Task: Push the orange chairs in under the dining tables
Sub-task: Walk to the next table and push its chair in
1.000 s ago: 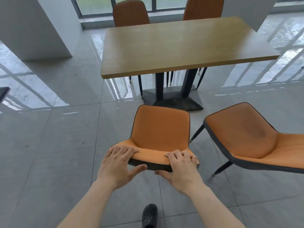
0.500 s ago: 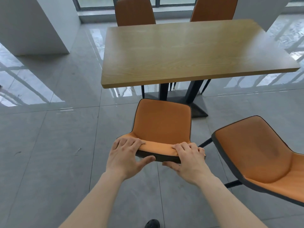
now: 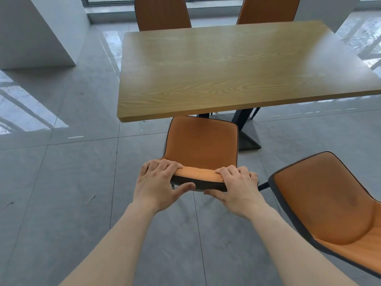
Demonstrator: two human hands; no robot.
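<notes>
Pushed closer since a second ago: chair (image 3: 201, 144), front edge now just under the tabletop (image 3: 237, 69) rim. Second chair (image 3: 327, 201) out at right, well clear (two more tucked in at far side). Left hand (image 3: 158, 183) and right hand (image 3: 237, 187) curled over the backrest top, thumbs beneath, gripping.

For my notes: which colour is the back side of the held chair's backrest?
Dark grey to black, seen under the orange top edge of the chair in the head view.
</notes>
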